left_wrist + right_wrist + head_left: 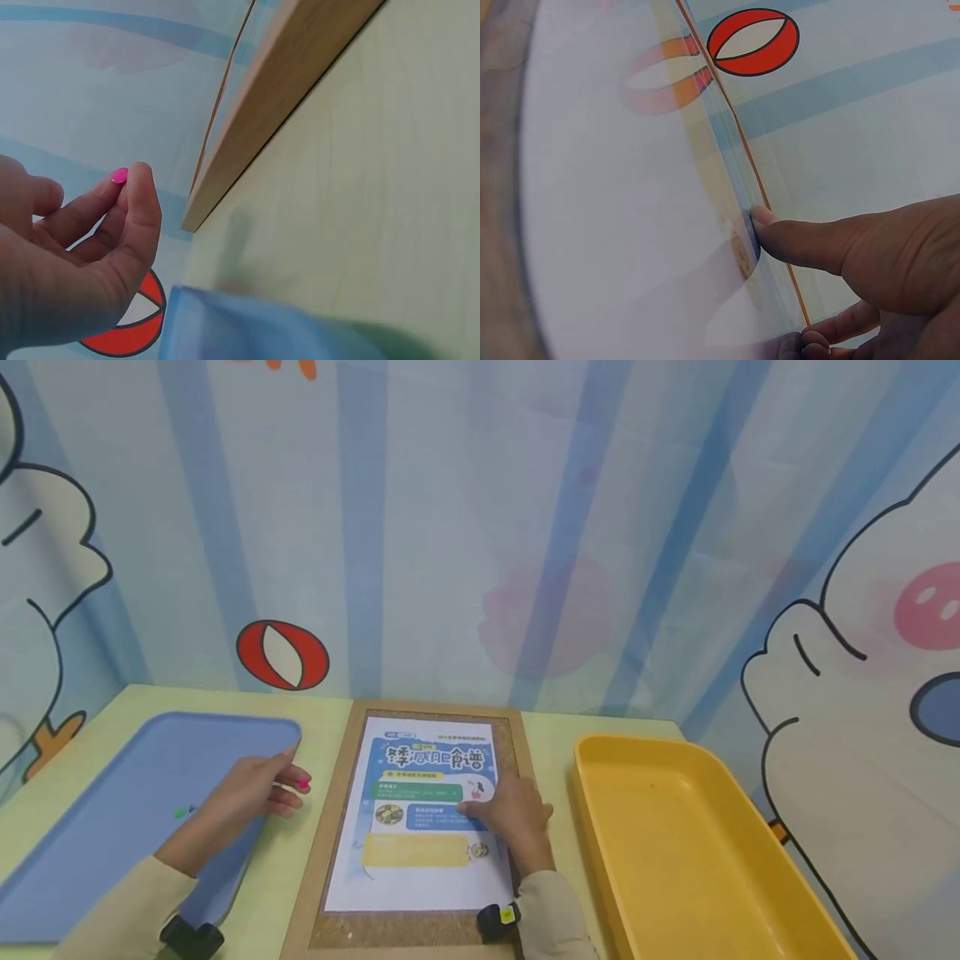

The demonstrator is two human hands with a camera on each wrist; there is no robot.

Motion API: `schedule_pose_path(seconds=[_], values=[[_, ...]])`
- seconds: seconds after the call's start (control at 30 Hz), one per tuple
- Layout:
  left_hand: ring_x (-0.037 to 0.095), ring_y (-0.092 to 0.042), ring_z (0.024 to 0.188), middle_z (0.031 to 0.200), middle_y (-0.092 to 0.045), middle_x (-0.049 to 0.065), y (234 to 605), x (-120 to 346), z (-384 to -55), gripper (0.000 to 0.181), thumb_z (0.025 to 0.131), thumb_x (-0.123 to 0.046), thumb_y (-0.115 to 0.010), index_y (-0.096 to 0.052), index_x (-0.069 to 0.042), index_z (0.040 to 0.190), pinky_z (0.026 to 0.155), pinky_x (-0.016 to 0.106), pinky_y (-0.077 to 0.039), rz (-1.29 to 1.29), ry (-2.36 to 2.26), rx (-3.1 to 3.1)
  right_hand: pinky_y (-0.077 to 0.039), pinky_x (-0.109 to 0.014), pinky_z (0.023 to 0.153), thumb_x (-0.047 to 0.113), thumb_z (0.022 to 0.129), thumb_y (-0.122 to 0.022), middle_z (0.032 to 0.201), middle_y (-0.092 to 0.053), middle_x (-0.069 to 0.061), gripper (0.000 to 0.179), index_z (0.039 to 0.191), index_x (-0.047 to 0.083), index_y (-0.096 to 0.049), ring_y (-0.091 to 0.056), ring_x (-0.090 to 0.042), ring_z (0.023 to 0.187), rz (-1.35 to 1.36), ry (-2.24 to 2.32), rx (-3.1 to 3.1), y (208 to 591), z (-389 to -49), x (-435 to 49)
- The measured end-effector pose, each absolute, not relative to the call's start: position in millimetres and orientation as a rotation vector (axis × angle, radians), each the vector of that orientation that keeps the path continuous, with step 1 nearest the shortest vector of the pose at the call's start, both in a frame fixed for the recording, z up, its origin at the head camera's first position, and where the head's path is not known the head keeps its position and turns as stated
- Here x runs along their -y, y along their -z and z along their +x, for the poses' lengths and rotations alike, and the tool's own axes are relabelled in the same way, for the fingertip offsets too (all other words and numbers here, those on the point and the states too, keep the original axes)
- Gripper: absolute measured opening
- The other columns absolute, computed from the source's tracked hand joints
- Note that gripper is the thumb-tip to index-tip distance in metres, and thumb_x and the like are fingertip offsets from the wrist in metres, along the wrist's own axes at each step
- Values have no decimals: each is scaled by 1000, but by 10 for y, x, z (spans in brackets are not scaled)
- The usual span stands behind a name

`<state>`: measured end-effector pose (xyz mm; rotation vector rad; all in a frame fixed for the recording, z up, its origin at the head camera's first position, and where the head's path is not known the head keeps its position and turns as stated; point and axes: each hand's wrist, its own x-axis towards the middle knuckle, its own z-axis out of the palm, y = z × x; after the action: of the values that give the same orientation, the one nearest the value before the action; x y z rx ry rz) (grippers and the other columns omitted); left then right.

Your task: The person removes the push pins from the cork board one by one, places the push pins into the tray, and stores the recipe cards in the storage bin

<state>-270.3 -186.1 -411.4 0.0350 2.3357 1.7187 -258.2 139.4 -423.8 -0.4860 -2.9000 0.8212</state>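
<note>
In the head view a printed paper sheet (420, 893) lies on a cork board (371, 935) with a wooden frame. My right hand (517, 818) rests over the sheet's right edge. Its thumb (802, 244) touches the glossy printed surface, while the other fingertips bend down near the board's edge. My left hand (243, 802) is raised above the right rim of the blue tray, left of the board. Between its thumb and fingertips it pinches a pink pushpin (119, 175); only the round head shows, the rest hidden by the fingers.
A blue tray (97, 852) lies on the pale table (322, 718) at left. To the right of the board stands a deep yellow tray (682, 843). A printed curtain (450, 568) hangs behind the table's back edge.
</note>
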Motion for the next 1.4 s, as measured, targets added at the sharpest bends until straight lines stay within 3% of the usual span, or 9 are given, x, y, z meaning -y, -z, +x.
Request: schedule_pose_path(seconds=[0.37, 0.63, 0.8, 0.93, 1.07, 1.3, 1.4], values=[[8, -65, 71, 88, -65, -2, 4121, 2149, -2462, 58, 108, -37, -34, -59, 15, 115, 65, 27, -57, 0, -1782, -2286, -36, -60, 96, 36, 68, -92, 105, -68, -15, 84, 138, 7, -55, -59, -30, 95, -465, -821, 2890, 4230, -2559, -1397], [10, -68, 75, 90, -68, -4, 4147, 2411, -2383, 65, 109, -39, -30, -54, 18, 125, 68, 29, -59, -87, -1743, -2300, -36, -59, 95, 36, 68, -92, 103, -68, -14, 77, 131, 6, -59, -59, -30, 94, -481, -836, 2896, 4245, -2567, -1391], [8, -68, 75, 89, -69, -7, 4142, 2574, -2355, 65, 108, -40, -29, -56, 17, 123, 69, 29, -59, -142, -1720, -2309, -36, -59, 96, 35, 69, -91, 104, -68, -14, 76, 131, 6, -59, -60, -30, 95, -479, -830, 2902, 4237, -2569, -1390], [8, -68, 74, 87, -69, -10, 4139, 2689, -2357, 61, 108, -38, -31, -59, 15, 120, 69, 31, -59, -165, -1700, -2337, -36, -61, 97, 34, 69, -92, 106, -69, -14, 89, 144, 13, -50, -61, -31, 98, -475, -817, 2901, 4231, -2566, -1382], [7, -68, 74, 86, -70, -13, 4170, 2808, -2371, 57, 108, -35, -35, -58, 15, 122, 68, 32, -59, -171, -1673, -2384, -35, -63, 100, 33, 69, -92, 112, -68, -15, 108, 157, 26, -30, -60, -33, 103, -471, -815, 2904, 4228, -2556, -1372], [6, -68, 71, 84, -69, -15, 4262, 3044, -2425, 54, 106, -33, -38, -57, 14, 124, 65, 32, -58, -264, -1625, -2430, -37, -59, 95, 36, 70, -91, 105, -67, -14, 85, 141, 8, -53, -60, -31, 96, -477, -811, 2916, 4229, -2565, -1391], [5, -67, 69, 81, -68, -17, 4282, 3121, -2427, 55, 106, -30, -39, -50, 18, 129, 64, 31, -58, -302, -1629, -2435, -37, -58, 95, 36, 70, -91, 103, -68, -14, 79, 134, 6, -57, -60, -30, 95, -477, -815, 2919, 4229, -2571, -1394]])
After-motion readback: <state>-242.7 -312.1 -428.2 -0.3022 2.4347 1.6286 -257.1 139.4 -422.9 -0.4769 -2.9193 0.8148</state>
